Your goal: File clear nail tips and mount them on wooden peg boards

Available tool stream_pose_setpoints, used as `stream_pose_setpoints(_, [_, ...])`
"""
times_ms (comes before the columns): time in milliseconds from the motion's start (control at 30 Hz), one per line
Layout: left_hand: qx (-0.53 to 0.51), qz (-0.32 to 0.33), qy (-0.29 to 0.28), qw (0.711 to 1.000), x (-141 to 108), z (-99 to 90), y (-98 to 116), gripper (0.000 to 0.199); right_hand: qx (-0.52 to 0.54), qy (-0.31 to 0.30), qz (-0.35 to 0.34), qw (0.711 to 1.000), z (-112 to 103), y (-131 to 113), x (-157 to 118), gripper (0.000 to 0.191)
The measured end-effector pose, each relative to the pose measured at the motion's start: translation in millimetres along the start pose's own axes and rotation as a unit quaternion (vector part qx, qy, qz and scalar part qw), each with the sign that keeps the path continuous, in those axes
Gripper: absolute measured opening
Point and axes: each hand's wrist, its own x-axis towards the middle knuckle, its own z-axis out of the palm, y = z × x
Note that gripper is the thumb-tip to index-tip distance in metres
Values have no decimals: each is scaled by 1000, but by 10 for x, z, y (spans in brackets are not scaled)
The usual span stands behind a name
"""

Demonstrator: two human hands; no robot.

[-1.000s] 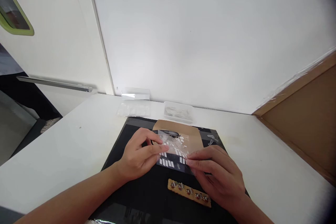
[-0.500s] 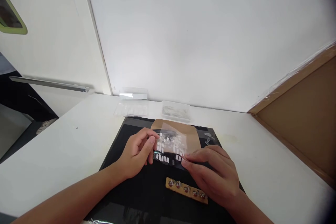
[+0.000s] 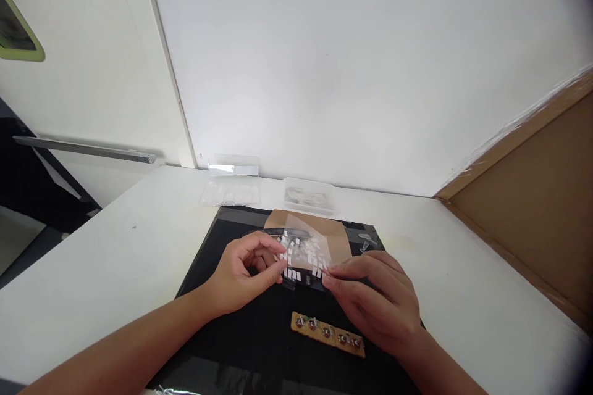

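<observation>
A clear plastic sheet with several small white rectangles on it is held up between my hands. My left hand has its fingers curled at the sheet's left edge, thumb and index finger close together. At the right edge, my right hand pinches the sheet between thumb and index finger. Behind it lies a brown paper piece on a black mat. Nearer to me, beside my right hand, rests a tan strip carrying several shiny dark red round pieces.
A clear lidded box stands open at the back of the white table. Right of it is a shallow translucent container with thin clear pieces. Some small clear pieces lie near the mat's right edge. A white wall closes off the back.
My left thumb and index finger have shifted slightly right along the sheet, and the sheet's tilt has changed a little. My right hand keeps its pinch. The strip has not moved.
</observation>
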Motion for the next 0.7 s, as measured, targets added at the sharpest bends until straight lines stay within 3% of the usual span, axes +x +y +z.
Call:
stream_pose_setpoints(433, [44,58,6,997,4,-8,-4,20,11,17,26,999,46,22,-24,26])
stream_pose_setpoints(700, [58,49,-1,997,-25,-19,-46,25,19,25,53,998,76,0,-22,28])
